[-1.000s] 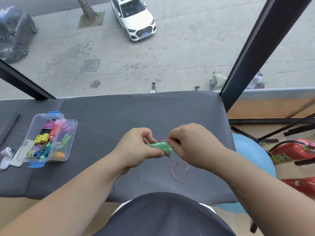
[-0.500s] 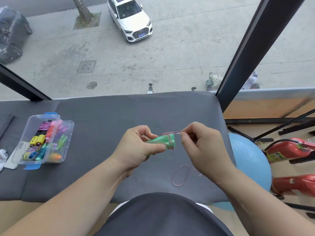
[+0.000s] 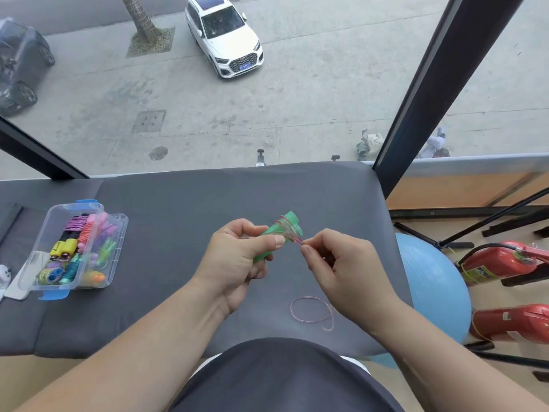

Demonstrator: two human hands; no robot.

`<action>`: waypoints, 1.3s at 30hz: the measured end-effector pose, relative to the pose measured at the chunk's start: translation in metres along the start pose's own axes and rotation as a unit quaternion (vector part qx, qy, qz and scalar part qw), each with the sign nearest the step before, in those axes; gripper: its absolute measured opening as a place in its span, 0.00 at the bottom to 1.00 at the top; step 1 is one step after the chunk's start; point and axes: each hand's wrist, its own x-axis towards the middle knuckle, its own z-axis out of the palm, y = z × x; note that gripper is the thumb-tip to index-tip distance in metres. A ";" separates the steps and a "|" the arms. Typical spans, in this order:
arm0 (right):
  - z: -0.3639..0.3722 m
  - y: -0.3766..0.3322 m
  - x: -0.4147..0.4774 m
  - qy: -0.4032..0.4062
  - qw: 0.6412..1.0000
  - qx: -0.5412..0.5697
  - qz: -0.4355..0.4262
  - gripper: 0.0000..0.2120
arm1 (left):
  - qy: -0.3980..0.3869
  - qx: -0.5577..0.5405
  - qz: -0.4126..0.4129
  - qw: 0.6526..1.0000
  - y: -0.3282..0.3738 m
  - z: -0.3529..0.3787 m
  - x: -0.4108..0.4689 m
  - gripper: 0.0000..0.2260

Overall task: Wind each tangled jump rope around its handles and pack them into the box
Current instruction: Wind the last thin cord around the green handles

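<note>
Left hand (image 3: 237, 257): you grip the green handles (image 3: 280, 236), frame centre.
Right hand (image 3: 335, 263): you pinch the pink rope (image 3: 312, 310) beside them.
Box (image 3: 116, 233): left, open, wound ropes inside.

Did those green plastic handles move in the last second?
Yes. The green plastic handles in the left hand tipped up: their free end swung away from the thin pink cord looped on the grey padded table, toward the window-side edge.

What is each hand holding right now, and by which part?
The left hand grips the green handles around their lower half; the right hand pinches the thin pink cord just beside the wound end.
</note>
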 end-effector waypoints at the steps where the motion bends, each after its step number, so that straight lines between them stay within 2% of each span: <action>1: 0.001 0.003 0.001 0.000 1.000 -0.003 0.001 0.08 | -0.006 -0.016 -0.006 1.000 0.001 0.001 -0.001 0.15; 4: 0.005 0.011 -0.001 -0.030 0.999 -0.021 -0.014 0.14 | -0.044 -0.056 -0.033 0.997 0.009 -0.003 -0.002 0.14; 6: 0.007 0.017 -0.005 -0.064 0.996 -0.053 -0.046 0.16 | -0.086 -0.042 -0.054 0.994 0.016 -0.007 -0.002 0.15; 8: 0.006 0.026 -0.003 -0.100 0.987 -0.102 -0.075 0.16 | -0.126 0.024 -0.067 0.989 0.020 -0.012 -0.004 0.13; 11: -0.002 0.035 0.015 -0.201 0.961 -0.162 -0.102 0.19 | -0.166 0.152 -0.082 0.971 0.016 -0.018 -0.006 0.13; 13: -0.007 0.034 0.030 -0.269 0.938 -0.186 -0.115 0.16 | -0.180 0.231 -0.081 0.953 0.009 -0.020 -0.008 0.13; 15: -0.008 0.027 0.045 -0.313 0.918 -0.210 -0.127 0.12 | -0.177 0.280 -0.073 0.941 0.004 -0.021 -0.007 0.14; 17: -0.005 0.015 0.055 -0.323 0.907 -0.228 -0.142 0.12 | -0.163 0.317 -0.060 0.932 0.001 -0.022 -0.003 0.14; 21: 0.004 -0.007 0.057 -0.299 0.916 -0.234 -0.127 0.10 | -0.097 0.405 0.000 0.909 -0.001 -0.024 0.005 0.14; 23: 0.005 -0.014 0.054 -0.277 0.926 -0.233 -0.107 0.10 | -0.050 0.383 0.020 0.922 -0.002 -0.024 0.008 0.14; 27: 0.004 -0.015 0.043 -0.195 0.959 -0.190 -0.074 0.13 | 0.010 0.228 0.000 0.974 -0.002 -0.021 0.013 0.18; 31: 0.024 -0.007 0.012 -0.131 0.970 -0.175 -0.106 0.13 | 0.078 0.108 -0.033 0.991 -0.002 -0.022 0.023 0.16; 35: 0.029 0.017 0.001 -0.123 0.984 -0.128 -0.030 0.17 | 0.030 0.025 -0.079 0.996 -0.006 -0.018 0.022 0.12; 39: 0.019 0.025 -0.001 -0.117 0.988 -0.097 -0.040 0.18 | -0.033 -0.011 -0.108 0.994 -0.003 -0.012 0.017 0.09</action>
